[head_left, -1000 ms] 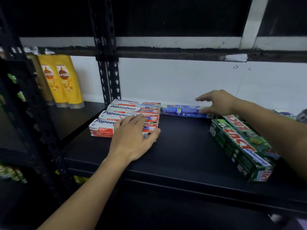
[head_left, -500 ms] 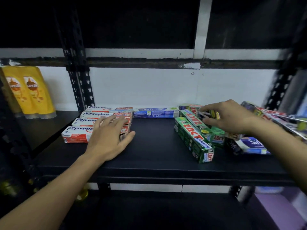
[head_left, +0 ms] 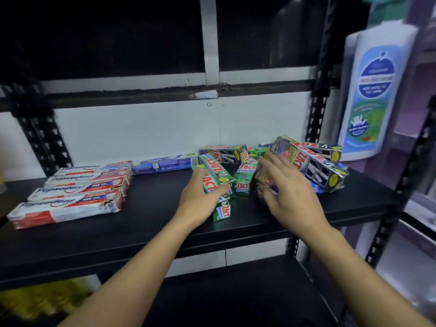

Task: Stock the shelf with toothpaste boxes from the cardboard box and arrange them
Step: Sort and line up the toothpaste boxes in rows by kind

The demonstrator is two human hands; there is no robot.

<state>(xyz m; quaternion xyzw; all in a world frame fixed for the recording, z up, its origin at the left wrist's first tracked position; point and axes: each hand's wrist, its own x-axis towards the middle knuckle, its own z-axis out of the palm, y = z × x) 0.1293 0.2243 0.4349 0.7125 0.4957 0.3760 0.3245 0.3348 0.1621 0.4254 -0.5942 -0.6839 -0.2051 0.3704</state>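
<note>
1. Our left hand (head_left: 199, 198) grips a green Zact box (head_left: 215, 172), thumb curled over its near side, forearm reaching in over the front edge of the shelf (head_left: 141, 234)
2. Our right hand (head_left: 289, 197) is spread, fingers nearly straight, tips touching the jumbled heap of Zact boxes (head_left: 313, 161) toward the shelf's right end
3. We see Pepsodent boxes (head_left: 77, 194) side by side at the left end; a blue box (head_left: 165, 164) lies along the back edge

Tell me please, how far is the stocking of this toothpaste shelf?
Done: the red-and-white Pepsodent cardboard boxes lie in a tidy row at the left of the black metal shelf. In hand: the left hand grips a green Zact box; the open right hand reaches over the jumbled heap of green and black Zact boxes. Left: arranging that heap.
</note>
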